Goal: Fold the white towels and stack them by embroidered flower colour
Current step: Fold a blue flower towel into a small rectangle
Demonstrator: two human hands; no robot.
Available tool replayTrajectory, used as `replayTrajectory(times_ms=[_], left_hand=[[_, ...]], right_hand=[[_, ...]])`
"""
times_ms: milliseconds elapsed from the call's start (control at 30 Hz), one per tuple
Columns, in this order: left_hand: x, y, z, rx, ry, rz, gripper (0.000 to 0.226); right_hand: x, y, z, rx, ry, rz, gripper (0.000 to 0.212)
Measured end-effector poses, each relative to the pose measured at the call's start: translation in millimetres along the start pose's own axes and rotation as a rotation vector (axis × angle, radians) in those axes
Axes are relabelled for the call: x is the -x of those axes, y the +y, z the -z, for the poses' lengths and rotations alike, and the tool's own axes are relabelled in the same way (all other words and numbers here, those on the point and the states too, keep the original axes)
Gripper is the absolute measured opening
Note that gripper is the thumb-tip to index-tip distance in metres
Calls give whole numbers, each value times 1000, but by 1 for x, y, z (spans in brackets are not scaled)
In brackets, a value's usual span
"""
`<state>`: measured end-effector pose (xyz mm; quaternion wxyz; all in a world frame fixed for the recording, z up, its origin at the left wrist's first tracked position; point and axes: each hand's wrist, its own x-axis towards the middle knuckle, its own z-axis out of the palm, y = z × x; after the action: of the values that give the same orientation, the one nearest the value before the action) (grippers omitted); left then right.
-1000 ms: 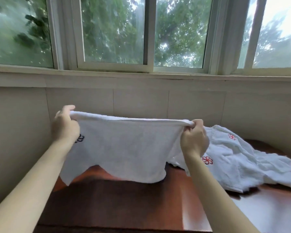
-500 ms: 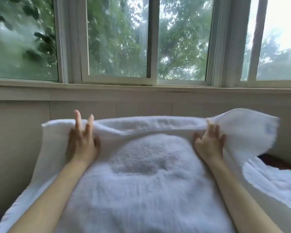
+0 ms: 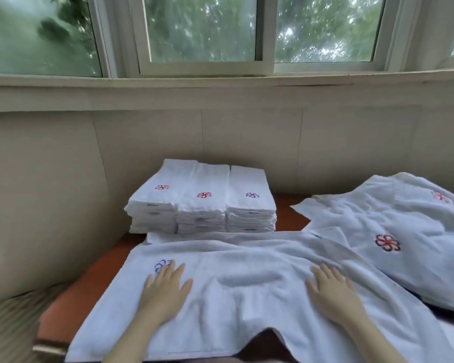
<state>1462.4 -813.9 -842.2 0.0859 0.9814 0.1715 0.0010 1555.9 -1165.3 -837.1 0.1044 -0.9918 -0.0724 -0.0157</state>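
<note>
Right now the blue-flower towel (image 3: 247, 286) lies spread across the front of the bench (image 3: 89, 281). Its near edge hangs over the front edge, and its far edge is just short of the folded stacks. Left hand (image 3: 165, 292) is flat, palm down, fingers straight, pressing the towel beside the blue embroidered flower (image 3: 161, 265) and gripping nothing. Right hand (image 3: 330, 294) is the same: flat, open-fingered, pressing the towel's right half.

Three folded stacks stand side by side at the back of the bench against the wall:
- left red-flower stack (image 3: 155, 205)
- middle red-flower stack (image 3: 202, 208)
- blue-flower stack (image 3: 250, 205), at the right end

An unfolded heap (image 3: 393, 231) with red flowers sits at the bench's right side, touching the spread towel. I cannot tell which lies over which.

Step, as judged: smoothing before the first fold. A raised ridge and creases sit between the hands, so sweep the palms outward from the centre to push them to the ends. The near edge dips unevenly in the middle. Pull it straight and square the corners before folding, or the layers will skew. Keep the right end clear of the heap so nothing drags along.

Plan the folds so the flower lands on top, as on the stacks. This one likely belongs on the blue-flower stack.
</note>
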Motion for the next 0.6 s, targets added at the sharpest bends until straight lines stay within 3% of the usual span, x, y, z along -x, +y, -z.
replayTrajectory(times_ms=[333, 500, 600], left_hand=[[21, -15, 1, -6, -50, -35, 56], [41, -19, 6, 199, 191, 3, 42], [50, -20, 9, 141, 277, 83, 36]], right_hand=[[11, 5, -2, -16, -83, 9, 55], [26, 6, 0, -1, -96, 5, 54], [38, 8, -2, 13, -103, 19, 53]])
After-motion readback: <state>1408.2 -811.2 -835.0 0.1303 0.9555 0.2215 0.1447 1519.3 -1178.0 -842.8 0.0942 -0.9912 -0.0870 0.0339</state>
